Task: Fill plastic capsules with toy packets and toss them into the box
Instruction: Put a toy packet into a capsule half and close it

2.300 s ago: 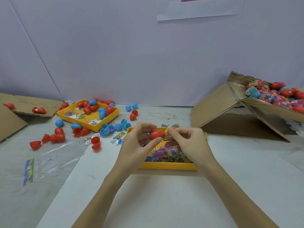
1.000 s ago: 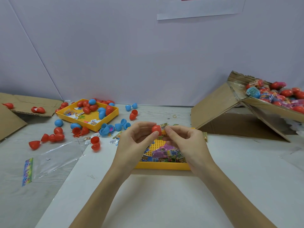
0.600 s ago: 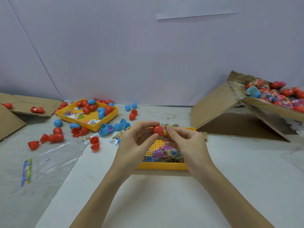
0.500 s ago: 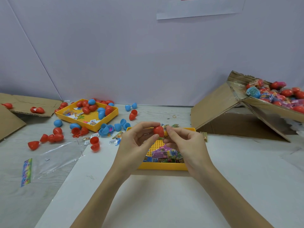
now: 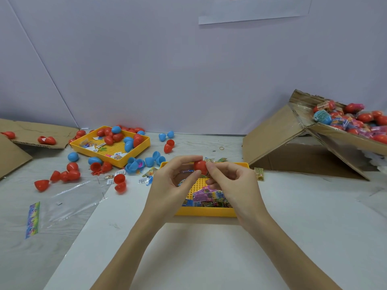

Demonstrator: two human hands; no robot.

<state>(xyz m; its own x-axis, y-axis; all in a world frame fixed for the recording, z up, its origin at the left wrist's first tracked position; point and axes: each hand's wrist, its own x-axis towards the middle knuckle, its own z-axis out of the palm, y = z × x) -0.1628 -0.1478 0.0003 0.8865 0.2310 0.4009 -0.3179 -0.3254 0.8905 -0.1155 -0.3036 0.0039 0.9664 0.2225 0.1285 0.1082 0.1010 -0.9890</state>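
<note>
I count two yellow trays: a near tray (image 5: 206,211) under my hands and a far tray (image 5: 134,157). One red capsule (image 5: 200,165) sits between my fingers. One open cardboard box (image 5: 272,132) holds many filled capsules, too heaped to count.

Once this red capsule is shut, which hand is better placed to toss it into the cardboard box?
Probably the right hand. Both hands pinch the red capsule above the yellow tray, and the open cardboard box of filled capsules sits to the right, so the left hand would have to cross over.

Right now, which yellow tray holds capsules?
The far left yellow tray, with red and blue capsules; the near tray under the hands holds only packets.
</note>
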